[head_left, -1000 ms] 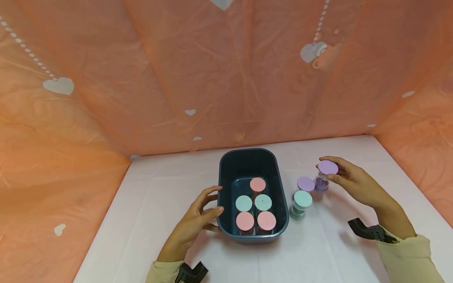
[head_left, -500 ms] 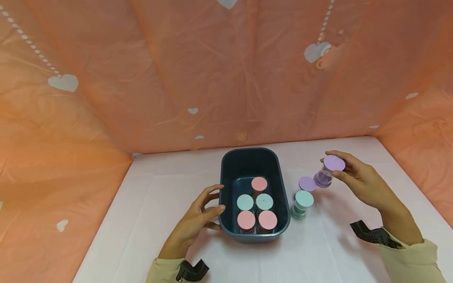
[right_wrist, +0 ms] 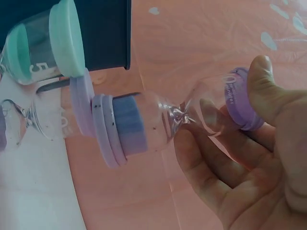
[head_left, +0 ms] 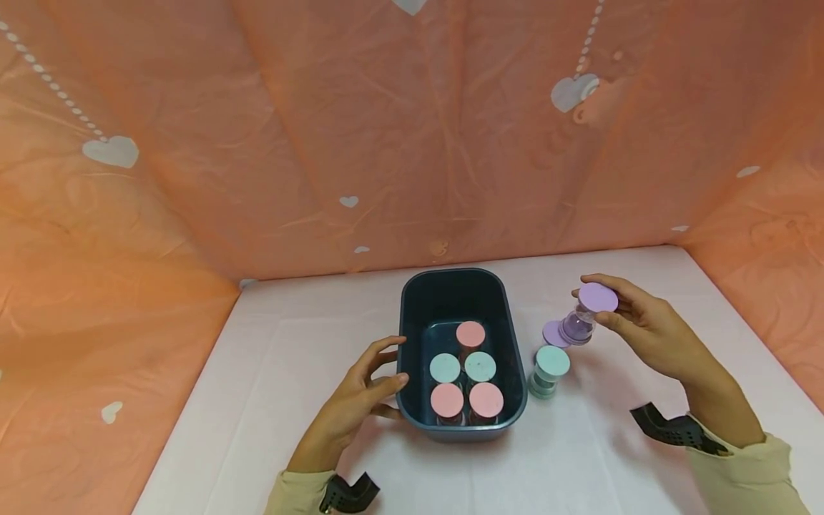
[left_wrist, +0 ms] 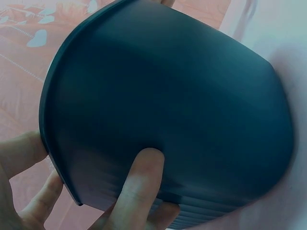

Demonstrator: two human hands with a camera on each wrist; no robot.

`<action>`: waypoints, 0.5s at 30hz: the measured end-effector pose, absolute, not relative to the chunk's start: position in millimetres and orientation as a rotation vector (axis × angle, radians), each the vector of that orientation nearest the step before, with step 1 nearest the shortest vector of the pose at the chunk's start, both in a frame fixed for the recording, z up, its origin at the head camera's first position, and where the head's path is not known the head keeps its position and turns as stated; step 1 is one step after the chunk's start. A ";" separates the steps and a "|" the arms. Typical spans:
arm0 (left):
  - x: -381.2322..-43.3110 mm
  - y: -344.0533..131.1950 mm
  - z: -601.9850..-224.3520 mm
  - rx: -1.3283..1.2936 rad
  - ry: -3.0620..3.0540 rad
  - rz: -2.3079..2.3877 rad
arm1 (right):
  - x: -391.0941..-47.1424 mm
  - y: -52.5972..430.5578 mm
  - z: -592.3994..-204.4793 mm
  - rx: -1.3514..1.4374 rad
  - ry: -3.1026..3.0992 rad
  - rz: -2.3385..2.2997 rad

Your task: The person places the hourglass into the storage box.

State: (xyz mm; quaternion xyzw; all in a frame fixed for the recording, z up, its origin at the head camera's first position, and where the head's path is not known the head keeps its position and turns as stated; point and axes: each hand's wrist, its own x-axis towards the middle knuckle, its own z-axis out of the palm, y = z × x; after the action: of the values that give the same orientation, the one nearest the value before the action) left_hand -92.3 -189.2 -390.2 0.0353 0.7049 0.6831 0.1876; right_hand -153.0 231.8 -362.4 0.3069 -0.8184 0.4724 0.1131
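Observation:
My right hand [head_left: 650,332] grips a purple-capped sand timer [head_left: 582,315] by its upper part, tilted and raised off the table. Its lower cap overlaps a second purple sand timer [head_left: 553,334] in the head view; in the right wrist view their caps are close, but I cannot tell whether they touch. A mint sand timer [head_left: 549,372], marked 5 in the right wrist view, stands in front. My left hand [head_left: 357,393] touches the left side of a dark blue bin [head_left: 412,315], its fingertips against the outer wall and rim [left_wrist: 144,110].
Inside the bin stand several sand timers, pink-capped [head_left: 485,400] and mint-capped [head_left: 444,368], towards its near end. A white cloth [head_left: 309,322] covers the table. Orange sheeting [head_left: 386,143] with white hearts hangs behind and at both sides.
My right hand raised the purple sand timer and tilted it, moving right, then came back left over the other purple one. My left hand stays against the bin.

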 end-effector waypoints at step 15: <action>-91.8 -189.0 -389.9 0.091 1.976 1.933 | -151.8 212.7 -348.9 0.955 -2.383 1.395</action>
State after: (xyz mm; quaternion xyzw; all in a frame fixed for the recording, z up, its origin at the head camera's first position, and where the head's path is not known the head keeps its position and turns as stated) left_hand -91.8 -189.0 -389.9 0.0324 0.7018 0.6866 0.1871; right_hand -151.8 212.7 -348.9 0.3248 -0.8108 0.4744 0.1096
